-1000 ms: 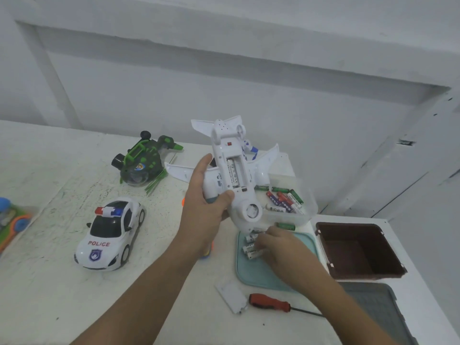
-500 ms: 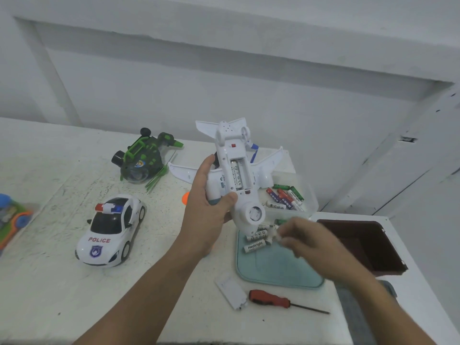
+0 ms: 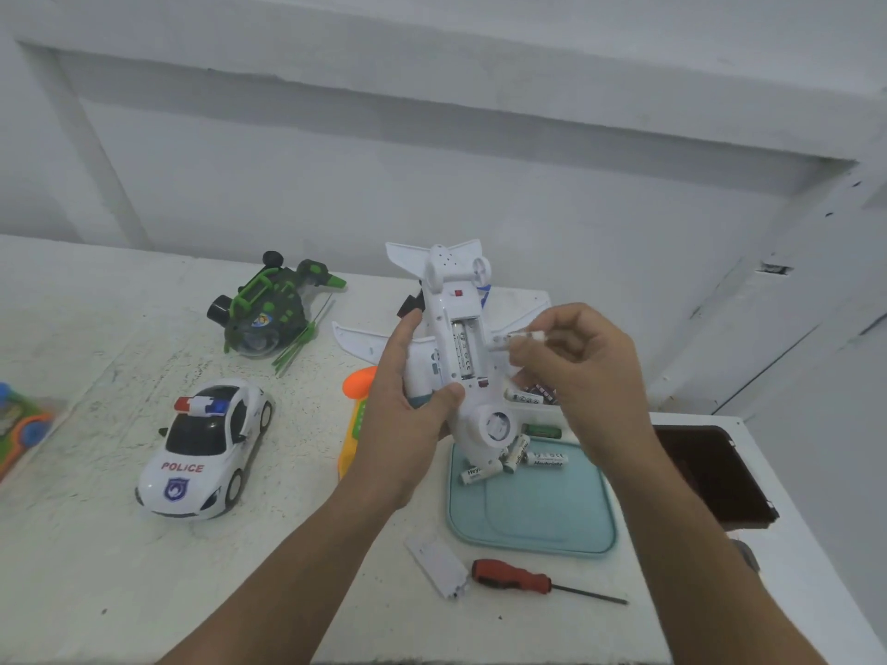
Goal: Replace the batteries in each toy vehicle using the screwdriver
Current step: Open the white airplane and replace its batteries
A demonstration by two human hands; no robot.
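Observation:
My left hand [image 3: 408, 424] grips a white toy airplane [image 3: 456, 300] belly up above the table, its battery compartment [image 3: 464, 348] uncovered with one battery inside. My right hand [image 3: 581, 376] pinches a white battery [image 3: 521, 337] just right of that compartment. Three white batteries [image 3: 516, 455] lie on the teal tray [image 3: 533, 511] below the plane. The compartment cover [image 3: 437, 566] and the red-handled screwdriver [image 3: 513, 574] lie on the table in front of the tray. A white police car [image 3: 206, 448] and a green toy vehicle [image 3: 269, 312] stand to the left.
A clear box with mixed batteries [image 3: 533, 395] sits behind the tray, partly hidden by my right hand. A brown bin [image 3: 710, 472] is at the right edge. An orange-yellow toy [image 3: 357, 400] lies behind my left hand. A colourful toy [image 3: 19, 424] shows at the far left.
My right hand picked a white battery off the teal tray and lifted it up beside the plane's open compartment. My left hand keeps holding the plane.

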